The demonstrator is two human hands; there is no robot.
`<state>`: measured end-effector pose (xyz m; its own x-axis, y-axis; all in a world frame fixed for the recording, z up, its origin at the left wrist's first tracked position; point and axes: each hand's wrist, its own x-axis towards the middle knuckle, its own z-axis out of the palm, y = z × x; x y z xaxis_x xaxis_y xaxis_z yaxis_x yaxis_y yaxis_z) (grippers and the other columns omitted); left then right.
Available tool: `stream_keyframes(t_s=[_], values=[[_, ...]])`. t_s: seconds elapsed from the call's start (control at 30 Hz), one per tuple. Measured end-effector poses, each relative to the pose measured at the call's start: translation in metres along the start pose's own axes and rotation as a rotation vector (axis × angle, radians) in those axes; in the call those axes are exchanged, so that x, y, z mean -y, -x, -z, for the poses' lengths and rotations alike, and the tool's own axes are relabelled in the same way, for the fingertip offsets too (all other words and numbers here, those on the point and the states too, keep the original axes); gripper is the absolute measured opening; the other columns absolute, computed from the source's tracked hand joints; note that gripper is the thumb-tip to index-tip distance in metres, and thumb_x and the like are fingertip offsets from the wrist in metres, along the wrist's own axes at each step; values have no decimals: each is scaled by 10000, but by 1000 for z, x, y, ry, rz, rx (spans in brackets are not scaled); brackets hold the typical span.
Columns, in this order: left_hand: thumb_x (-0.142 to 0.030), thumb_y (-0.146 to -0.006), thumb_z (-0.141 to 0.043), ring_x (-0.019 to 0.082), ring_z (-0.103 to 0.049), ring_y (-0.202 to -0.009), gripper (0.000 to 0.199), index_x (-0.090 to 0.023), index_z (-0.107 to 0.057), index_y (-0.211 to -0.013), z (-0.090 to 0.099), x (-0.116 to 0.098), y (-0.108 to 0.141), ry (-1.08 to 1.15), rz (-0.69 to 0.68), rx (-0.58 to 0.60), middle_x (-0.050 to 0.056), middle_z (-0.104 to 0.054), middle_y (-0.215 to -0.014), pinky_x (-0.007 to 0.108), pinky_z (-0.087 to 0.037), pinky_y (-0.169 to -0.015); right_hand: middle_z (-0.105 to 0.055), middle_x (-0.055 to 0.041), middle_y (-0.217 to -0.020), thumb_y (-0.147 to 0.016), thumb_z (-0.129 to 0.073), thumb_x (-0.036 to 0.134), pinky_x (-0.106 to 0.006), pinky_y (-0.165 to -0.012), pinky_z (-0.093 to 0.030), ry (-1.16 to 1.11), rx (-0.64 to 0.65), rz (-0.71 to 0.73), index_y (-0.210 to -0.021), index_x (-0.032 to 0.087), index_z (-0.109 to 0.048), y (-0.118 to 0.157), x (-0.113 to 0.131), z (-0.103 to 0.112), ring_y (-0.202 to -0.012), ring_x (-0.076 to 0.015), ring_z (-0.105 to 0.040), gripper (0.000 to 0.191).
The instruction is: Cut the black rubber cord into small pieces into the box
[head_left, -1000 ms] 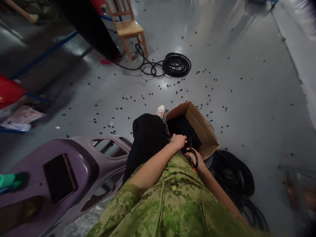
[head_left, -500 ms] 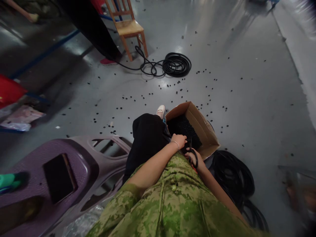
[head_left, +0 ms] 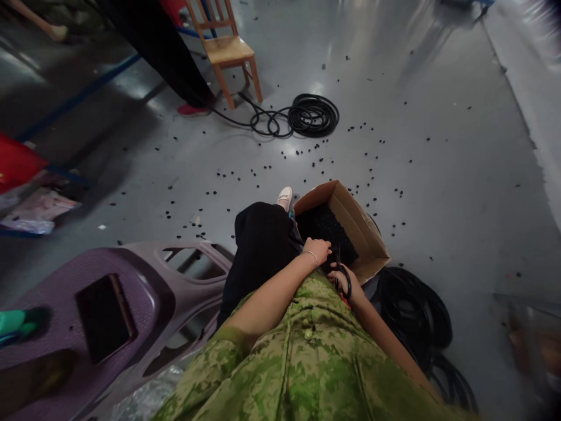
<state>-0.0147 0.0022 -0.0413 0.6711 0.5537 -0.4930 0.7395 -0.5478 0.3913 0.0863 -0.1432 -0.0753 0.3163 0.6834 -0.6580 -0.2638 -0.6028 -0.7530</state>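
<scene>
My left hand [head_left: 318, 250], with a thin bracelet at its wrist, is closed over the near side of an open cardboard box [head_left: 363, 231]. A dark length of black rubber tube [head_left: 297, 237] runs to its fingers, mostly hidden. Just right of it, my right hand [head_left: 350, 283] is wrapped round the black-handled scissors [head_left: 347, 285]. Their blades point away from me, toward my left fingertips, and are hard to make out against the dark contents. Inside the box lies a heap of small black pieces [head_left: 328, 225].
Coiled black tube [head_left: 414, 310] lies right of me, and another coil [head_left: 313, 115] ahead near a wooden chair [head_left: 230, 49] and a person's leg [head_left: 162, 52]. Small black rings dot the floor. A purple stool [head_left: 144, 292] at left bears a phone [head_left: 106, 318].
The loose tube by the chair has shifted, its raised loop now lower and flatter. My hands, the scissors and the box stay almost where they were.
</scene>
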Motion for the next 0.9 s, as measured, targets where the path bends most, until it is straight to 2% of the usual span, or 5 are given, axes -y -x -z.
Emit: stream_keyframes(t_s=[0.63, 0.9], values=[[-332, -985, -482, 267, -675, -1059, 256, -225, -676, -1114, -3, 2, -4, -9, 0, -7, 110, -724, -1148, 399, -418, -920, -685, -6, -672, -587, -702, 388, -272, -559, -395, 28, -28, -4, -1000, 208, -630, 0, -1, -2, -615, -196, -616, 457], [-324, -987, -471, 265, -675, -1050, 273, -225, -680, -1132, -4, 2, -4, -26, -8, -5, 110, -725, -1143, 399, -419, -904, -693, -11, -694, -609, -694, 382, -280, -591, -430, 30, -10, 17, -1012, 204, -626, -3, -7, 1, -622, -190, -616, 446]])
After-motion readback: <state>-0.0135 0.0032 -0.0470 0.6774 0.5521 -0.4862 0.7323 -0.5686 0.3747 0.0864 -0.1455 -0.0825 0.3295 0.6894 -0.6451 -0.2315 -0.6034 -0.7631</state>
